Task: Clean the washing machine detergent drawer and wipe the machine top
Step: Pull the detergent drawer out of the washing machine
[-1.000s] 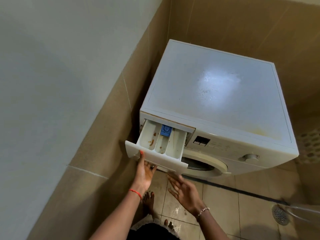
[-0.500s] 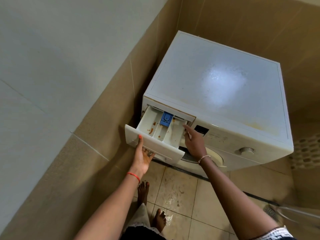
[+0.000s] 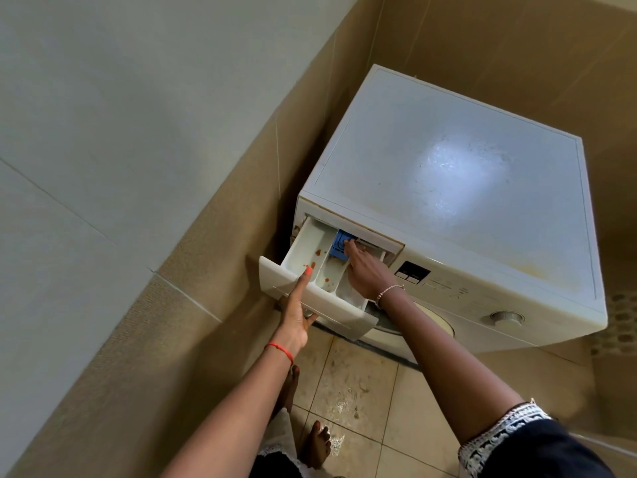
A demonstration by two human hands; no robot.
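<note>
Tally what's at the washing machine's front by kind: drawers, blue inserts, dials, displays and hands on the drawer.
Detergent drawer: 1
Blue insert: 1
Dial: 1
Display: 1
Hands: 2, left hand and right hand
Total: 6

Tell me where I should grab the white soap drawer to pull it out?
Grip the detergent drawer by its front panel, coming from in front and below. The panel sticks out past the washing machine and overhangs, so fingers fit under it and the thumb over its top edge, as the left hand holds it.
</note>
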